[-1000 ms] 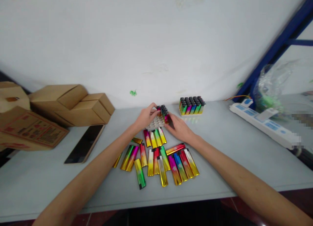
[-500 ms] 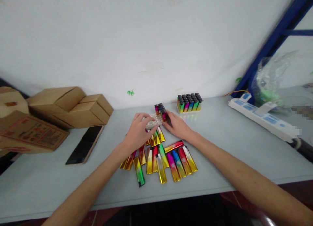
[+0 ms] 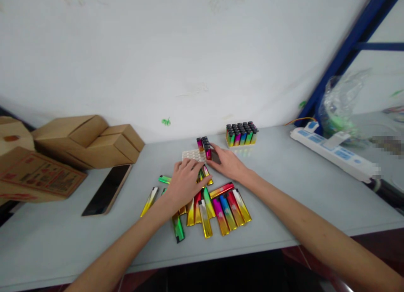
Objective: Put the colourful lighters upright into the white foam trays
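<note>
Several shiny metallic lighters in gold, red, green, blue and purple lie loose on the table. Just behind them is a white tray with a grid of small holes, and a few black-topped lighters stand upright at its right end. My right hand grips that end, thumb in front and fingers behind, against the standing lighters. Over the back of the loose lighters, my left hand has its thumb apart from its bent fingers. Its fingertips are partly hidden, and nothing shows in its grasp.
A block of upright lighters stands near the wall. On the left are cardboard boxes and a phone. A white power strip and a clear plastic bag are at the right.
My left hand has moved from above the tray toward me, over the loose lighters, leaving more of the tray visible. The right hand stays at the tray's right end.
</note>
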Action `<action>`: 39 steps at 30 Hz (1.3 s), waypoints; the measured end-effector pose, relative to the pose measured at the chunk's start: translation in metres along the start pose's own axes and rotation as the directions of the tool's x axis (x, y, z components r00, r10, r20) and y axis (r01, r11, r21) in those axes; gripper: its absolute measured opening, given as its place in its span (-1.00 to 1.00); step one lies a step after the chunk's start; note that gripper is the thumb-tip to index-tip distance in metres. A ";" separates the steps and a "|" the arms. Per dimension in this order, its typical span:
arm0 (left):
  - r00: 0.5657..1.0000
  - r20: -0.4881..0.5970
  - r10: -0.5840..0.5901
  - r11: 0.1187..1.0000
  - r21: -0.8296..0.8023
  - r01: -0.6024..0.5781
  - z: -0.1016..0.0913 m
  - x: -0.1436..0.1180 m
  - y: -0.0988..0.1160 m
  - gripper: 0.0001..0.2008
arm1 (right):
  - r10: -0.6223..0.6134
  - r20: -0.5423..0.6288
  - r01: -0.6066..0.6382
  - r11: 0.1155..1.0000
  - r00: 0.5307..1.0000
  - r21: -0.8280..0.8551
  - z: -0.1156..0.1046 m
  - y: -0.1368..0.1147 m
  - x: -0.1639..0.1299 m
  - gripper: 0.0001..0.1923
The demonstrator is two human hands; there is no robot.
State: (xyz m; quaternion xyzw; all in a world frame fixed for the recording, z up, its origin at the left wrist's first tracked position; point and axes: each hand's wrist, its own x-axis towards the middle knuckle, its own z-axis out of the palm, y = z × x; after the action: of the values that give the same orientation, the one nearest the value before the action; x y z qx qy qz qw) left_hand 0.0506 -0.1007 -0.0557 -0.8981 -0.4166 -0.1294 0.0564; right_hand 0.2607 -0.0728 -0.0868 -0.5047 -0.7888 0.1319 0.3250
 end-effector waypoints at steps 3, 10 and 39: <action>1.000 0.005 0.015 1.000 0.008 -0.015 0.001 0.002 0.003 -0.57 | 0.001 -0.008 -0.002 1.000 1.000 -0.012 0.000 0.005 0.000 -0.28; 1.000 -0.021 0.017 1.000 0.000 -0.017 0.004 0.005 0.008 -0.54 | -0.142 -0.051 0.148 0.982 0.988 0.117 0.011 0.024 0.007 -0.07; 0.903 0.157 -0.399 -0.004 -0.986 0.169 -0.011 0.032 -0.032 -0.57 | -0.184 -0.024 0.185 0.970 0.983 0.159 0.013 0.032 0.014 -0.04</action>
State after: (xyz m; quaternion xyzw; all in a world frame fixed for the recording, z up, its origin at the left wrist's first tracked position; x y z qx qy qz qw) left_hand 0.0444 -0.0591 -0.0365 -0.5720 -0.3812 -0.4610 -0.5613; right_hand 0.2709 -0.0448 -0.1082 -0.4019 -0.8177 0.1619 0.3790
